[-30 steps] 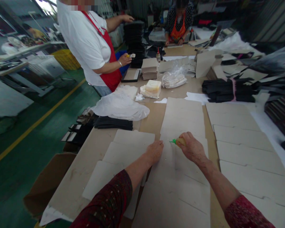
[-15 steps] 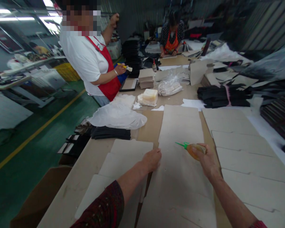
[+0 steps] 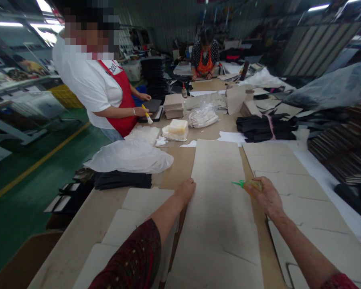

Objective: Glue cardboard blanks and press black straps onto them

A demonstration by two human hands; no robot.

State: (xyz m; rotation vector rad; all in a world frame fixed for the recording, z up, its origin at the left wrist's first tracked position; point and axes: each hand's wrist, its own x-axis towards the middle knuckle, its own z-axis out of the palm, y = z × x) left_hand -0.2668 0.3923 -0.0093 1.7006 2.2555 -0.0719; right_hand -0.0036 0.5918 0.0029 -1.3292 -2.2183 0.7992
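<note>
My right hand (image 3: 267, 196) is closed round a squeeze bottle (image 3: 254, 187) of amber liquid. Its green nozzle points left, above the right part of a long strip of grey cardboard sheets (image 3: 216, 200). At the strip's left edge, my left hand (image 3: 185, 190) has its fingers curled in; whether they pinch anything is hidden. Overlapping grey cardboard pieces (image 3: 144, 200) lie beside my left forearm. More overlapping pieces (image 3: 303, 208) run along the right, partly behind my right forearm.
A co-worker in a red apron (image 3: 128, 96) holds a yellow-handled brush (image 3: 147, 114) at left. Near them are a pale yellow block (image 3: 177, 128), a plastic bag (image 3: 132, 156) and black strips (image 3: 123, 180). Bundled black strips (image 3: 261, 127) lie right. Another person (image 3: 204, 56) works behind.
The view has swung right, so the scene sits further left. My right hand and the bottle have shifted right over the strip. The co-worker's raised hand has come down, and the brush is lower.
</note>
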